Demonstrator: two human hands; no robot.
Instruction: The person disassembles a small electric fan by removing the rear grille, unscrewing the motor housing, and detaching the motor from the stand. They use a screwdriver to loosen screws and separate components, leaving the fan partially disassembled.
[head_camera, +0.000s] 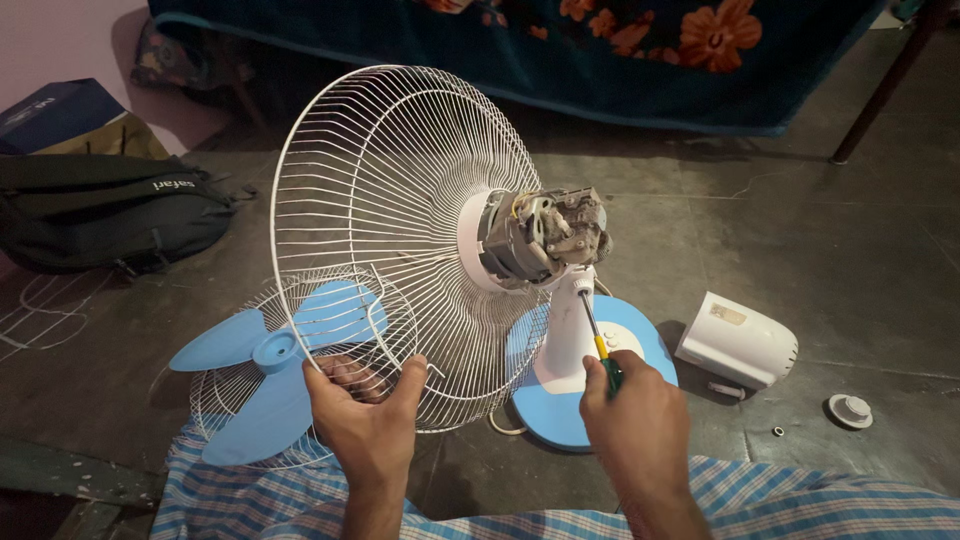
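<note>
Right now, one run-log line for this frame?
left hand: grips rear fan guard rim | right hand: holds screwdriver, tip under exposed motor | blue blade: on floor

My left hand grips the rear grille at its six o'clock rim. My right hand holds a screwdriver, tip up under the bare motor. The blue blade lies at eight o'clock of the grille, the white motor cover at four o'clock.
</note>
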